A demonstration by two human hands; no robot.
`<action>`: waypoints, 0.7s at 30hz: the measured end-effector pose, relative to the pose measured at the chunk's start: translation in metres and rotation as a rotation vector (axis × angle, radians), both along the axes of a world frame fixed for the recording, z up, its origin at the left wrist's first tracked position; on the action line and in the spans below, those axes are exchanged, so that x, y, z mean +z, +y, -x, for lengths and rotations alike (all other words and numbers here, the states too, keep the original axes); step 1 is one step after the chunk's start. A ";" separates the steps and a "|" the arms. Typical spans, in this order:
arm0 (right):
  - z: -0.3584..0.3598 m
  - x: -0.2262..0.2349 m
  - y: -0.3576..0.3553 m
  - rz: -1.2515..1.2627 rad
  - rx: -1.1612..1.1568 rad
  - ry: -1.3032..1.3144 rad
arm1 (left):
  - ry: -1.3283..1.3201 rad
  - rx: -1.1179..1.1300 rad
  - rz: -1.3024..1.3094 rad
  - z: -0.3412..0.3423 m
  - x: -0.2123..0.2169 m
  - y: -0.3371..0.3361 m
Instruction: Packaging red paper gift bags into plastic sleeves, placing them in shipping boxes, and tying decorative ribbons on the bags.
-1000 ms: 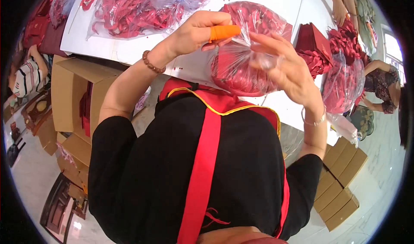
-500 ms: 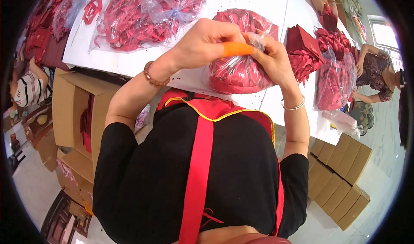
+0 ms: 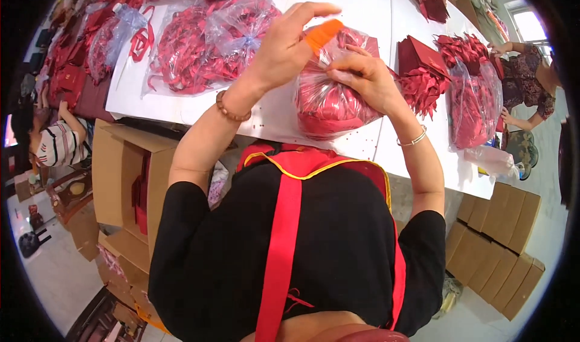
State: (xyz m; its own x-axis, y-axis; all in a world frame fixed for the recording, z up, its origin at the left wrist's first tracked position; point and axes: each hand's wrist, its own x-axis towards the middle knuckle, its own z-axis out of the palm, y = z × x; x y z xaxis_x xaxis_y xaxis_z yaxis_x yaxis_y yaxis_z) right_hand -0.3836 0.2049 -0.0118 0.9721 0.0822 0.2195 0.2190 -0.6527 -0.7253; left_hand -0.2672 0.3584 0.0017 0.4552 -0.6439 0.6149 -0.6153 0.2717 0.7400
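Note:
A clear plastic bag full of red items (image 3: 329,103) rests on the white table (image 3: 368,9) in front of me. My right hand (image 3: 365,79) pinches the gathered neck of the bag at its top. My left hand (image 3: 284,46) is raised beside it, fingers stretched out, with an orange cover (image 3: 321,35) on one fingertip touching the bag's top. A bead bracelet sits on my left wrist and a thin bangle on my right.
Other clear bags of red items (image 3: 205,46) lie at the table's left. Stacks of dark red folded cards (image 3: 423,61) and another filled bag (image 3: 474,103) lie to the right. Open cardboard boxes (image 3: 118,179) stand lower left, flat boxes (image 3: 501,245) lower right. Other people sit nearby.
The bag has come down from in front of my chest onto the table. Both hands moved forward with it, and my left fingers have spread out.

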 end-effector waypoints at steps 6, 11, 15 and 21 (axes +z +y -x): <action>0.005 0.008 0.006 -0.017 -0.032 0.068 | -0.142 -0.238 -0.221 -0.002 -0.014 -0.020; 0.003 0.009 0.008 0.001 -0.032 -0.017 | -0.076 -0.283 -0.191 -0.013 -0.020 -0.020; 0.000 0.016 0.010 0.095 0.049 -0.035 | -0.051 0.015 -0.148 -0.010 -0.024 -0.022; 0.010 0.012 0.000 -0.144 -0.059 0.031 | 0.145 0.085 -0.123 0.009 -0.024 -0.001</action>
State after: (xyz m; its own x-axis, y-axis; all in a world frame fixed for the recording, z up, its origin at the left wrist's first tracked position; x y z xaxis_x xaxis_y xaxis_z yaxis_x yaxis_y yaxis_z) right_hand -0.3939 0.2046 0.0001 0.9809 -0.0050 0.1943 0.1593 -0.5521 -0.8184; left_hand -0.2759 0.3575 -0.0223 0.5889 -0.6658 0.4582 -0.5171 0.1253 0.8467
